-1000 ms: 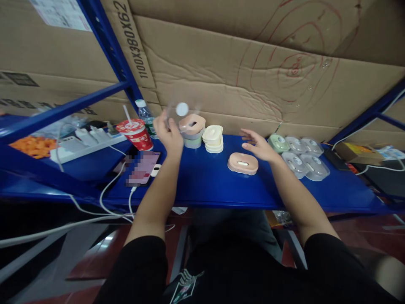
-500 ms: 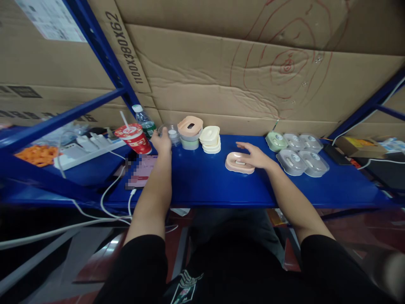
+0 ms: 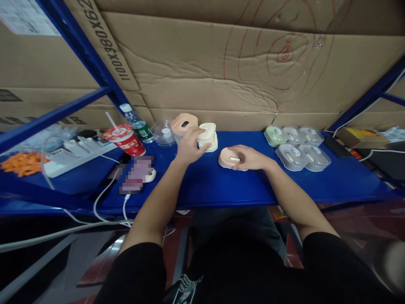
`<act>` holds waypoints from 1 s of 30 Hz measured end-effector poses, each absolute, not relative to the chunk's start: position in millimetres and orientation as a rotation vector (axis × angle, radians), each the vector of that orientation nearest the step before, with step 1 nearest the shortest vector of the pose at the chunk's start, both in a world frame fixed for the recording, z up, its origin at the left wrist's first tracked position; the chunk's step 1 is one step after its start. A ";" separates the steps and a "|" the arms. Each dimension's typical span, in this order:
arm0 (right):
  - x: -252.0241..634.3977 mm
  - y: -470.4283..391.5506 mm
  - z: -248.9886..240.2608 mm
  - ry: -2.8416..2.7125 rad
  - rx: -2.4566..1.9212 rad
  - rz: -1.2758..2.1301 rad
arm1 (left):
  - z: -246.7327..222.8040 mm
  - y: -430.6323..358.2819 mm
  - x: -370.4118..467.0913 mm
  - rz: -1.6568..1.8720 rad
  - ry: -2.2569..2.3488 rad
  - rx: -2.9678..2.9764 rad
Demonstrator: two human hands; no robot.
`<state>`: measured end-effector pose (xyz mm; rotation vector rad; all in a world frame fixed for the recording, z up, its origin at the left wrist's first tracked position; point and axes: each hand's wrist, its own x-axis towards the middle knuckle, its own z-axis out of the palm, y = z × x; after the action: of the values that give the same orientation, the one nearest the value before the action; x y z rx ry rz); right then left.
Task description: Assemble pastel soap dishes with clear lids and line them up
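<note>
Pink case (image 3: 225,159) sits on the blue table (image 3: 202,185), R hand (image 3: 248,157) pinching its right end, thumb near side, fingers far side. L hand (image 3: 190,145) is beyond & left of the case, thumb & fingers spread at the cream stack (image 3: 209,134); can't tell if they've got the top pc. Risk, imo: cream pcs look stacked askew, so a sideways nudge could spill 'em twd the case. Peach-topped stack (image 3: 184,123), further left of case, is v. close to those knuckles; a careless swing might tip it.
</note>
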<state>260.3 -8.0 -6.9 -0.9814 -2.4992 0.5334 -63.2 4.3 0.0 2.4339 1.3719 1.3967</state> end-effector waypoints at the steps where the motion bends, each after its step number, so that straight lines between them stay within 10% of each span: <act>1: 258.6 -9.0 -6.0 -2.475 -0.967 0.530 | -0.8 -1.7 -53.5 1.143 1.276 2.521; 7: 252.8 -10.8 -9.4 -2.347 -0.912 0.554 | -7.8 -12.7 -31.4 0.564 1.161 2.473; 17: 255.2 -4.8 -14.3 -1.981 -0.807 0.800 | -6.1 -6.5 -46.6 0.638 1.130 2.471; 30: 241.2 -16.9 -7.3 -2.317 -0.809 -0.041 | -25.4 7.0 -30.9 1.298 0.741 1.849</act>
<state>241.2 -16.9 -7.3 -0.8089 -2.3171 -0.0410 -30.9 7.0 -25.4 1.8486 0.7407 1.2985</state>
